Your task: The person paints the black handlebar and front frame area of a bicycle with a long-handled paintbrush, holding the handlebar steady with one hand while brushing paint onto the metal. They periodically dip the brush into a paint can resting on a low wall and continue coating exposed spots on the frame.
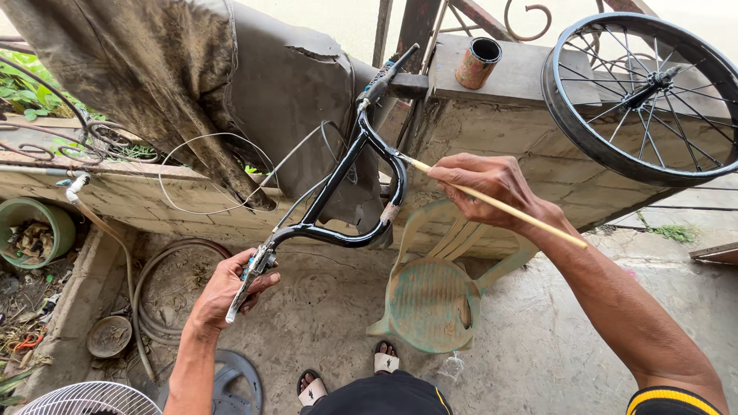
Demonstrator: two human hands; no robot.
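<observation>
- Concrete yard, low wall (154, 192) behind, green plastic chair (430, 300) below.
- My left hand (227, 292) clamps the black handlebar (350, 165) at its brake lever end.
- My right hand (488, 184) pinches a thin stick (507, 207); I'd keep it aligned with the bar's open end.

Concrete floor (538, 346) bears a green plastic chair (430, 300); coiled hose (154, 292); a rusty round lid (109, 336).

green plastic chair (430, 303) | spoked wheel (642, 96) on wall | rusty can (477, 63) | green bucket (34, 227) | hose coil (157, 296)
</observation>
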